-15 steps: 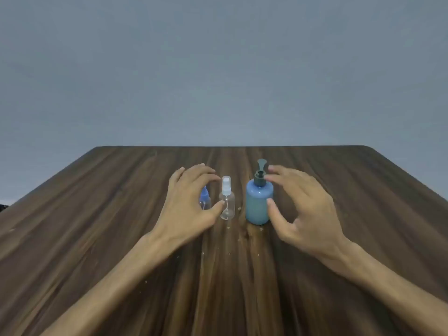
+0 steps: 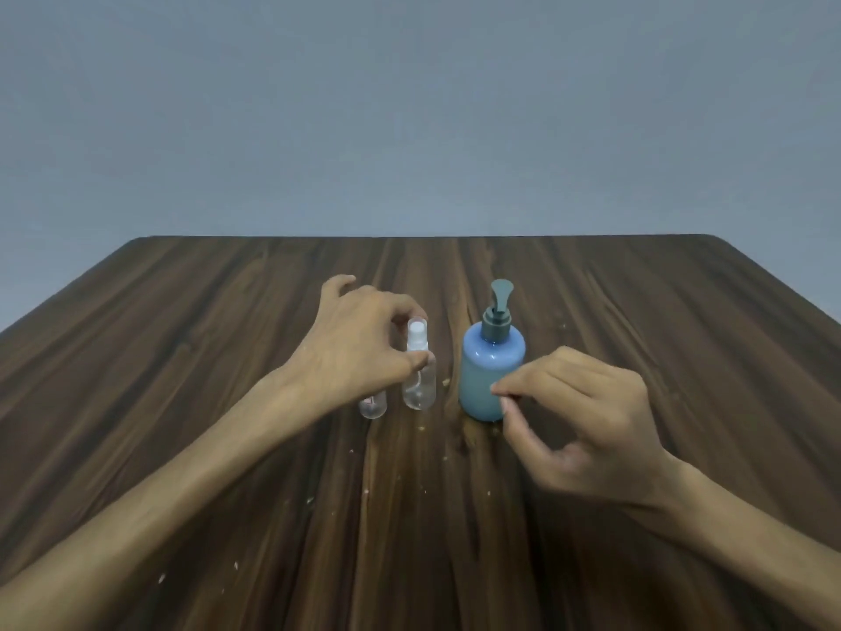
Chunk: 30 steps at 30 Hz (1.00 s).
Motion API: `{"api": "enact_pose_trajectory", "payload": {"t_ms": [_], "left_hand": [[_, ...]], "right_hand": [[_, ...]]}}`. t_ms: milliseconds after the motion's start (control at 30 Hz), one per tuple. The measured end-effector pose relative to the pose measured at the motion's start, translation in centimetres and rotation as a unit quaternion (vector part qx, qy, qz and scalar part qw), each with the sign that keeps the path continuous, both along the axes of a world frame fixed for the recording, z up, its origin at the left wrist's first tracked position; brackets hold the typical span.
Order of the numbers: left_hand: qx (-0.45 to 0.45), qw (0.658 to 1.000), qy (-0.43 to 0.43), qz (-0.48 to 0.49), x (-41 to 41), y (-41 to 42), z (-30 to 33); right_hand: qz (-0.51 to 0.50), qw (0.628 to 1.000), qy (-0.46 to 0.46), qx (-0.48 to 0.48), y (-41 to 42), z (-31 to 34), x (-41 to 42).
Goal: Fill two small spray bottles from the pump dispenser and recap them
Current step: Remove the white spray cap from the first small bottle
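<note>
Near the middle of the frame, a little to the left, the clear spray bottle [image 2: 419, 380] stands upright on the wooden table [image 2: 182, 357], its long axis vertical, with the white spray head under a transparent cap at the top. The left hand [image 2: 359, 348] comes from the lower left and is clearly the nearer one to it: the forefinger curls over the cap and the thumb presses on the neck just below, so the hand pinches the upper part of this bottle. Whether the grip is already firm I cannot say for sure, but the fingers touch it. A second small bottle [image 2: 373, 405] stands just to the left of the first; only its lower part shows under the left hand, and its top is hidden. To the right of the clear bottle, near but apart, stands the blue pump dispenser [image 2: 491, 375], also upright, its grey nozzle pointing away toward the far edge of the table. The right hand [image 2: 578, 421] hangs in front of the dispenser at the lower right of it, fingers loosely bent with thumb and forefinger close together; it holds nothing, and I cannot tell if the fingertips touch the blue wall. I judge the next move is to take off the cap or the spray head, so the pull should go straight up along the bottle's axis. The dispenser is close on the right, and the hidden bottle is close under the palm; either could be knocked. Small crumbs lie scattered on the table toward the lower part of the frame.
</note>
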<state>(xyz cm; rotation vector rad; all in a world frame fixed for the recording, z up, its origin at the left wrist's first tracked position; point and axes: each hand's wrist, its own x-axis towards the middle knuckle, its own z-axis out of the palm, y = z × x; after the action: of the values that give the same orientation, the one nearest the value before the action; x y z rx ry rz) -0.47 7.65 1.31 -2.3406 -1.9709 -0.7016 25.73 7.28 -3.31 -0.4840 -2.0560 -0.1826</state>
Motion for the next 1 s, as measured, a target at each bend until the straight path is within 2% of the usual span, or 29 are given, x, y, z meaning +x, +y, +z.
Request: {"api": "enact_pose_trajectory", "payload": {"t_ms": [133, 233, 333, 400, 500, 633, 833, 933, 1000], "left_hand": [[0.0, 1.0, -0.008, 0.004, 0.0, -0.5, 0.2], [0.011, 0.997, -0.075, -0.007, 0.4, -2.4, 0.8], [0.051, 0.99, -0.122, -0.045, 0.8, -5.5, 1.4], [0.058, 0.984, -0.153, -0.077, 1.2, -8.0, 1.7], [0.022, 0.967, -0.233, -0.103, 1.9, -10.8, 1.4], [0.012, 0.95, -0.287, -0.123, 2.5, -12.2, 0.1], [-0.022, 0.93, -0.34, -0.14, 3.2, -12.6, -1.4], [0.029, 0.927, -0.344, -0.145, 3.9, -12.7, -2.0], [0.081, 0.922, -0.36, -0.113, 4.8, -12.9, -2.5]], "right_hand": [[-0.019, 0.999, -0.002, -0.035, -1.5, -1.1, 0.2], [-0.056, 0.995, 0.01, -0.081, -3.0, -1.2, 0.0], [-0.079, 0.982, 0.004, -0.171, -4.6, -0.7, -0.3], [-0.058, 0.971, -0.01, -0.23, -5.6, -0.3, -0.6], [0.001, 0.953, -0.004, -0.301, -6.5, 0.0, -1.3], [0.075, 0.932, 0.002, -0.354, -7.4, -0.8, -2.3], [0.136, 0.905, 0.047, -0.4, -8.0, -0.9, -2.8], [0.141, 0.894, 0.082, -0.417, -8.2, -1.0, -3.0], [0.126, 0.897, 0.105, -0.411, -8.5, -1.3, -3.3]]}}
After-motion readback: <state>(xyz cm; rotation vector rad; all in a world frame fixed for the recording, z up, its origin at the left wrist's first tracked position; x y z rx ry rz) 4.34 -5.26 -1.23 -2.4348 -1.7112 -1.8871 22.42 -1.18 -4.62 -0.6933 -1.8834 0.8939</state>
